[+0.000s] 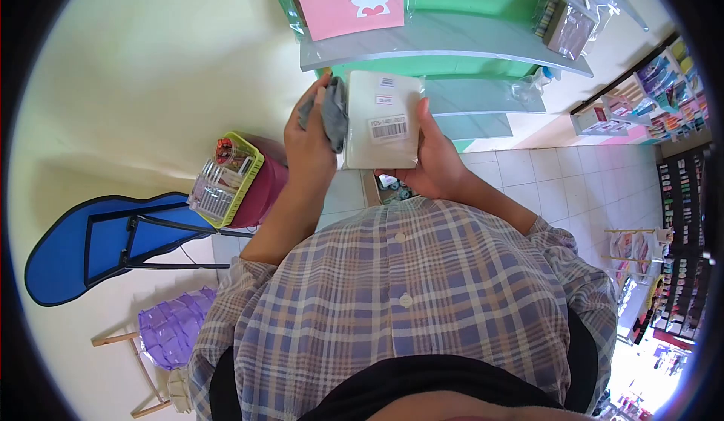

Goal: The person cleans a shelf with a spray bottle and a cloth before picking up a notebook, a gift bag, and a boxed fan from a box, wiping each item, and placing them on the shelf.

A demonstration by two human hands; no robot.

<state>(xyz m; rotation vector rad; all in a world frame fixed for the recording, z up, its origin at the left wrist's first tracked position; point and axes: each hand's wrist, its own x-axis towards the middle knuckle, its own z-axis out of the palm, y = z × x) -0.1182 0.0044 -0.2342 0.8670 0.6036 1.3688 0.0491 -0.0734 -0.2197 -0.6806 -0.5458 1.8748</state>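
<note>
A flat white package [363, 131] in clear plastic is held up in front of my chest, with barcode labels on the side facing me. My right hand [439, 159] grips its right edge, the thumb on the front and the other fingers mostly hidden behind. At the package's left edge, my left hand [311, 140] has its fingers closed on a grey cloth [334, 116]. The cloth lies against or very close to that edge; exact contact is hard to tell.
Ahead are grey shelves [452, 38] with a pink rabbit bag [332, 3] and a plastic-wrapped box [571, 29]. To the left stand a yellow-green basket [251, 171] and a folded blue board [56, 251]. An open box [371, 187] sits below my hands.
</note>
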